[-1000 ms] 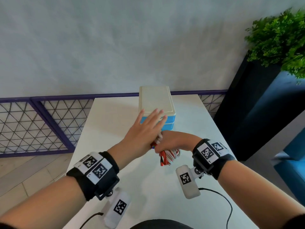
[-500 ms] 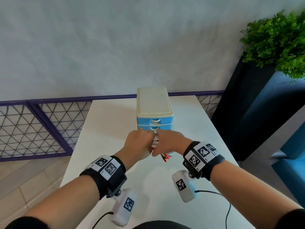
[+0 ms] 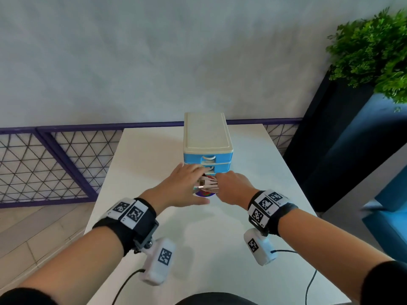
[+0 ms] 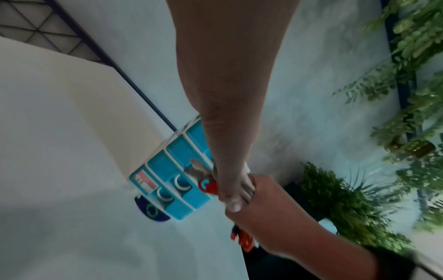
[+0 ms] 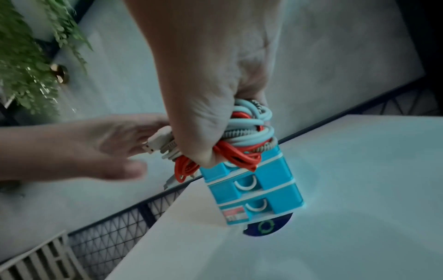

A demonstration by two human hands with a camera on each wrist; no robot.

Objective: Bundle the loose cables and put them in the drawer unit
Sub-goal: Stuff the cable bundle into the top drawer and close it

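A bundle of red, white and braided cables point(image 3: 208, 183) is gripped in my right hand point(image 3: 231, 187), just in front of the blue drawer unit point(image 3: 208, 137) with its cream top. In the right wrist view the coils point(image 5: 246, 136) bulge out of my fist, and a white USB plug point(image 5: 155, 142) sticks out to the left. My left hand point(image 3: 187, 183) lies open beside the bundle, its straight fingers point(image 5: 115, 145) at the plug. The three drawers that show point(image 5: 254, 185) are closed. The bundle covers part of the top one.
A dark blue disc point(image 3: 203, 194) lies on the white table point(image 3: 154, 164) under the hands. A purple mesh fence point(image 3: 55, 164) runs behind and to the left. A dark planter with a green plant point(image 3: 374, 51) and blue seating stand close on the right.
Both hands have carried the bundle closer to the drawer fronts. My left hand, curled at the bundle half a second ago, has opened with its fingers straight.
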